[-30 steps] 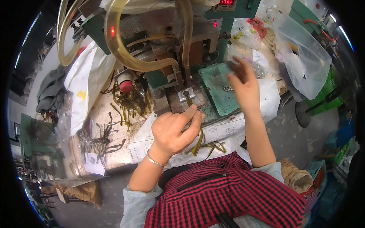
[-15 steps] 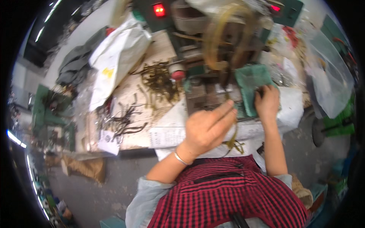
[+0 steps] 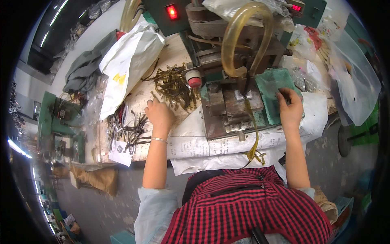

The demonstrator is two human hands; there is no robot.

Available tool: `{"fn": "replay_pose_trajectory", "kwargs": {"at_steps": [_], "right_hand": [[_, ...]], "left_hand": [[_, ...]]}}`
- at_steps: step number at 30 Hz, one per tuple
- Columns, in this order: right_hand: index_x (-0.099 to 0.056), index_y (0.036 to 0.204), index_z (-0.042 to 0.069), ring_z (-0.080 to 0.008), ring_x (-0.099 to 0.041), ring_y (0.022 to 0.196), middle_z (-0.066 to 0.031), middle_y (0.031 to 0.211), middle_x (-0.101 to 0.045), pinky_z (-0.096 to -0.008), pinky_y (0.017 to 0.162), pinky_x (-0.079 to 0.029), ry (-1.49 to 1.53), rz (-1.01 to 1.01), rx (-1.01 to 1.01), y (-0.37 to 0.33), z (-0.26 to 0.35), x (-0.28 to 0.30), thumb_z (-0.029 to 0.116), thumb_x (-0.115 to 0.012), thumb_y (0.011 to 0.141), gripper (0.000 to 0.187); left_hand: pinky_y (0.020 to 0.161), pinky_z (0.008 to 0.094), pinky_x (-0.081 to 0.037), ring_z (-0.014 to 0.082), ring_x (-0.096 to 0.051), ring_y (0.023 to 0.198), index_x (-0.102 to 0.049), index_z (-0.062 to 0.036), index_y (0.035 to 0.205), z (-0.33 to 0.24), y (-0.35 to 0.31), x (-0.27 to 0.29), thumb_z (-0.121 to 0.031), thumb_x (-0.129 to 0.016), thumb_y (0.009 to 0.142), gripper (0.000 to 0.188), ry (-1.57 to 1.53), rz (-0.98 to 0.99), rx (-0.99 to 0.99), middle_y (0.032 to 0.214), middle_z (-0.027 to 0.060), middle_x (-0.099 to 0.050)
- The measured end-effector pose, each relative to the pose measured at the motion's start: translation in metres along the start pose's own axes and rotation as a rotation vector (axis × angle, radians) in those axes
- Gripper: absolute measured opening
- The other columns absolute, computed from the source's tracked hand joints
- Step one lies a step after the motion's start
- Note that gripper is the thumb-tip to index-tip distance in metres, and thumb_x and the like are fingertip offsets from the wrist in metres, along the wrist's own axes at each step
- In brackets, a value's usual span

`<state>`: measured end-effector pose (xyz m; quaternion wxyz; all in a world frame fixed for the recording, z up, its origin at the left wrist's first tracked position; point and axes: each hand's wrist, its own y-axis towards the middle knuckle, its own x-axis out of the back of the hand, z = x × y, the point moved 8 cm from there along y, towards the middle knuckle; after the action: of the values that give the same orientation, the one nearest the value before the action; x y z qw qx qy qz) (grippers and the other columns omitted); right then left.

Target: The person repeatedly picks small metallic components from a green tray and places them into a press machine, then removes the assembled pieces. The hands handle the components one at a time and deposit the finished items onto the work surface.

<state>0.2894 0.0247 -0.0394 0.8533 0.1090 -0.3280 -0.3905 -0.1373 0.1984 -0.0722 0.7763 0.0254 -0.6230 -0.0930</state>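
Observation:
My left hand [image 3: 160,117] is over the table at the edge of a pile of olive-brown strips [image 3: 174,85], its fingers bent but apart, with nothing visible in them. Dark, narrow strips [image 3: 136,129] lie on its other side. My right hand [image 3: 292,109] is at the right edge of a green tray [image 3: 270,91], thumb and fingers drawn together; what they hold, if anything, is too small to make out. Between the hands stands a press machine [image 3: 219,103]. Under its head, a small pale block [image 3: 243,95] has an olive strip [image 3: 255,136] hanging from it towards me.
A thick yellowish hose [image 3: 229,44] loops above the press, beside a red button [image 3: 194,80]. A white sack [image 3: 126,61] lies at left; clear plastic bags [image 3: 353,81] hang at right. Printed white sheeting [image 3: 195,146] covers the table's front edge.
My left hand has moved left, away from the front of the press, to the strip piles. My right hand has stayed by the green tray, shifting slightly. The olive strip now hangs from the block.

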Motion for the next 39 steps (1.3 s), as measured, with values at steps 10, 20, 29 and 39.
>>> {"fn": "replay_pose_trajectory", "kwargs": {"at_steps": [10, 20, 29, 39], "right_hand": [[-0.075, 0.103, 0.002, -0.0278, -0.070, 0.095, -0.0123, 0.103, -0.075, -0.0363, 0.088, -0.052, 0.098, -0.077, -0.039, -0.027, 0.002, 0.062, 0.002, -0.069, 0.091, 0.014], [-0.065, 0.121, -0.001, -0.0160, -0.071, 0.099, -0.0105, 0.104, -0.074, -0.0298, 0.090, -0.053, 0.640, 0.128, 0.029, -0.008, 0.117, -0.031, 0.000, -0.075, 0.087, 0.036], [-0.054, 0.135, -0.004, -0.0185, -0.064, 0.118, -0.0130, 0.120, -0.071, -0.0326, 0.103, -0.048, 0.896, 0.216, -0.143, -0.017, 0.130, -0.033, 0.000, -0.073, 0.089, 0.050], [-0.053, 0.145, 0.002, -0.0241, -0.062, 0.125, -0.0146, 0.136, -0.063, -0.0359, 0.107, -0.048, 0.590, 0.332, -0.037, 0.014, 0.093, -0.003, 0.002, -0.069, 0.090, 0.057]], "left_hand": [[0.072, 0.0465, -0.055, 0.0360, -0.070, 0.082, -0.077, -0.0041, 0.094, 0.044, -0.038, 0.033, -0.005, -0.071, 0.075, 0.020, -0.284, 0.035, 0.012, 0.090, 0.0162, -0.072], [0.061, 0.0239, -0.050, 0.0095, -0.064, 0.069, -0.069, 0.0063, 0.100, -0.018, -0.054, 0.041, -0.005, -0.067, 0.101, 0.012, -1.527, -0.210, 0.027, 0.086, 0.0051, -0.068], [0.071, 0.0364, -0.063, 0.0273, -0.074, 0.087, -0.066, 0.0003, 0.108, -0.066, -0.113, 0.201, 0.004, -0.076, 0.090, 0.021, -1.408, -0.766, -0.585, 0.100, 0.0188, -0.074], [0.049, 0.0248, -0.043, 0.0120, -0.059, 0.056, -0.074, -0.0062, 0.099, -0.156, -0.131, 0.211, -0.009, -0.088, 0.076, 0.027, -0.896, -0.941, -0.958, 0.097, 0.0095, -0.076]]}}
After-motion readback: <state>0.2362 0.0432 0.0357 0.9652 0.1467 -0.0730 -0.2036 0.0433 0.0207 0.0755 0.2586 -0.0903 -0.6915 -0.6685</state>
